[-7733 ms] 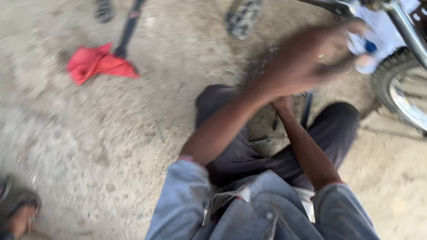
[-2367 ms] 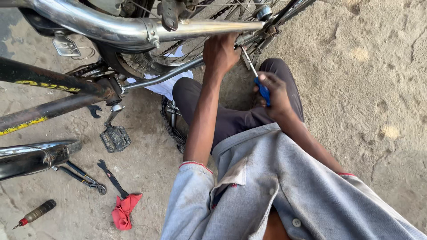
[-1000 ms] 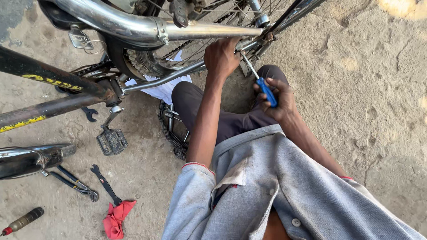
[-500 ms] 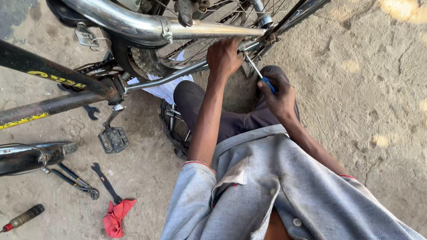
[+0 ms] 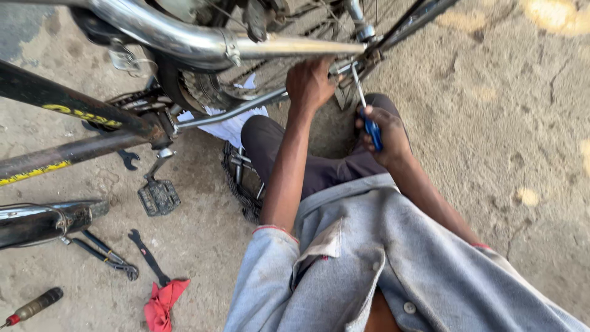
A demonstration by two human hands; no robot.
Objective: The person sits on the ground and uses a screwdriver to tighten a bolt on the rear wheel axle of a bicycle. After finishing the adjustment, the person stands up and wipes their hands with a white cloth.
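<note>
The bicycle fills the frame from nine to one o'clock, its chrome frame tube running across the top, and a pedal hangs below it at about nine o'clock. At twelve o'clock the left hand is closed around the lower stay beside the rear wheel, while the right hand at one o'clock is wrapped tight round the blue-handled screwdriver, whose tip points up into the fitting by the hub. This looks like the step of working a fastener at the rear-wheel end, and the next move seems to call for steady turning with the stay braced; a spanner, pliers and a red rag lie unused at seven o'clock.
</note>
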